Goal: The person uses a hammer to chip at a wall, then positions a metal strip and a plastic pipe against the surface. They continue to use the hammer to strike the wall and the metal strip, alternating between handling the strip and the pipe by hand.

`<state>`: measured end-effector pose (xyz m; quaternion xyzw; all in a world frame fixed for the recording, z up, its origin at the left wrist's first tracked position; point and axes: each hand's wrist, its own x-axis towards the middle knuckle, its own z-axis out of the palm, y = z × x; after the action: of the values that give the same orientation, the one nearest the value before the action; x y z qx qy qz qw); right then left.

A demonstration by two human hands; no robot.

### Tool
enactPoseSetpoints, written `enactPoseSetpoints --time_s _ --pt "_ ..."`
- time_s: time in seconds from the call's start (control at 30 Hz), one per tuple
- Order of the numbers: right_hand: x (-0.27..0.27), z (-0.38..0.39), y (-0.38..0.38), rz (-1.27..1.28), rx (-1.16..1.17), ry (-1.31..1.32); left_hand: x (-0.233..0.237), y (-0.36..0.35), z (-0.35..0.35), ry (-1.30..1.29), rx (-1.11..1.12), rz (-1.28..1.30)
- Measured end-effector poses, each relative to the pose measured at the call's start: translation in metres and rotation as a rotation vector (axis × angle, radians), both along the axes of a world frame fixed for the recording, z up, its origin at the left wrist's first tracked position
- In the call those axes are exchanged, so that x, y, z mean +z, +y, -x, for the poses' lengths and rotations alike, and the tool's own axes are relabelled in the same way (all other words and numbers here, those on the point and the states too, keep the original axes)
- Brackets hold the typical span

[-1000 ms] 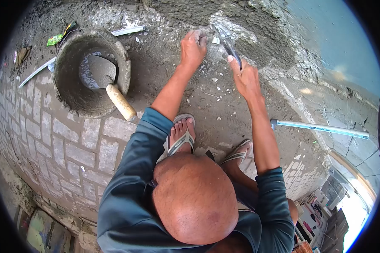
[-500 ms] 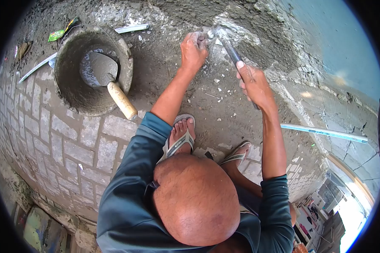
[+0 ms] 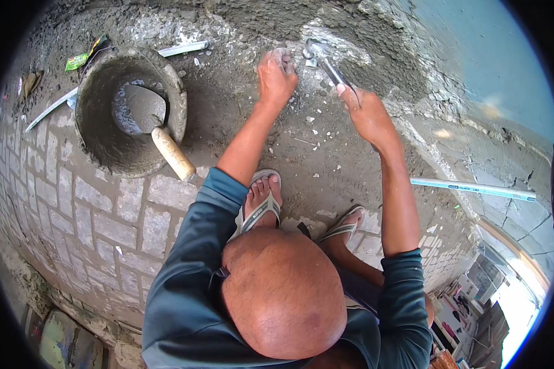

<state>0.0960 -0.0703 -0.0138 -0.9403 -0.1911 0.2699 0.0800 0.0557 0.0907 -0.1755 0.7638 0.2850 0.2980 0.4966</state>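
Note:
My right hand (image 3: 367, 114) grips a hammer (image 3: 332, 72) by its dark handle. The metal head lies against the chipped, whitish foot of the rough wall (image 3: 388, 67). To the left of the hammer, my left hand (image 3: 277, 77) is held with the fingers curled, dusty with grey powder; what they hold, if anything, is hidden. A small pale chip (image 3: 311, 63) lies just below the hammer head. Further left stands a mortar-caked bucket (image 3: 180, 104) with wet grey mix inside. A trowel (image 3: 173, 154) rests in it, its wooden handle leaning over the rim.
Sandaled feet (image 3: 261, 203) stand on the dirt-covered brick paving (image 3: 114, 227). Behind the bucket lie a white strip (image 3: 184, 48) and a green wrapper (image 3: 77, 61). At right a pale blue pipe (image 3: 474, 189) reaches toward the wall. Small chips are scattered on the ground.
My left hand has drawn slightly left, away from the hammer head. The hammer and my right hand have shifted a little to the left.

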Motion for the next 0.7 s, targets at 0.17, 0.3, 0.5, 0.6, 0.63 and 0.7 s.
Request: enactPoseSetpoints --time_s 0.17,0.3,0.5,0.6,0.63,0.7 --pt "-0.022 0.013 -0.009 -0.332 -0.039 -0.111 0.002 -0.005 0.003 0.029 -0.021 -0.011" --pt "-0.005 0.007 -0.007 -0.146 -0.042 0.094 -0.002 -0.001 0.0 0.033 -0.024 -0.085" --pt "-0.019 0.012 -0.012 -0.067 -0.021 -0.029 0.014 -0.005 -0.001 0.1 0.022 0.15" --pt "-0.005 0.025 -0.023 -0.174 -0.122 0.117 0.016 0.0 -0.005 0.302 -0.098 0.225" --pt "-0.004 0.026 -0.025 -0.222 -0.143 0.097 0.018 -0.003 -0.007 0.256 -0.114 0.359" --pt "-0.004 0.03 -0.033 -0.268 -0.17 0.08 0.007 -0.009 -0.016 0.174 -0.125 0.589"
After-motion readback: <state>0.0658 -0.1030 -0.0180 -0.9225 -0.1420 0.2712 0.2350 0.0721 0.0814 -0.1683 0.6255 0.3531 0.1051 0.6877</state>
